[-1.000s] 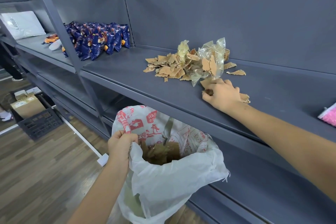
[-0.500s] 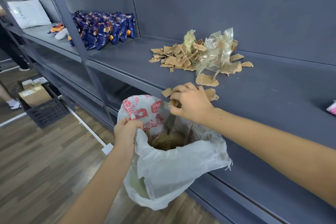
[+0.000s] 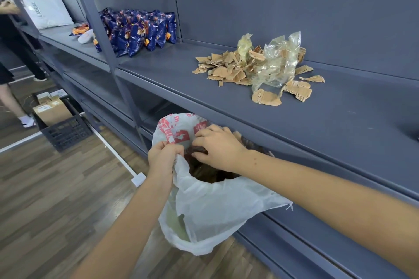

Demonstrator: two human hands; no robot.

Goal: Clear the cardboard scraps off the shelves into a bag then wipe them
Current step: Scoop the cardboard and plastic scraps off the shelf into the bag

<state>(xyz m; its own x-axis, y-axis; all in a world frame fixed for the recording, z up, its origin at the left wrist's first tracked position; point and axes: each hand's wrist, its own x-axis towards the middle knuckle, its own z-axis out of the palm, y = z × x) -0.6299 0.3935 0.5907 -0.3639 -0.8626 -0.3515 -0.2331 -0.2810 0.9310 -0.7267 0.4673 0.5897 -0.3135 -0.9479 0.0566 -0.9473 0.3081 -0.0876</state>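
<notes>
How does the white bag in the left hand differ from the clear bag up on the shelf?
The white bag is opaque with red print; the clear bag is see-through and yellowish. The white bag hangs below the shelf edge, its rim gripped by the left hand; the clear bag lies crumpled on the shelf among cardboard scraps, untouched. Both are thin, wrinkled bags.
</notes>
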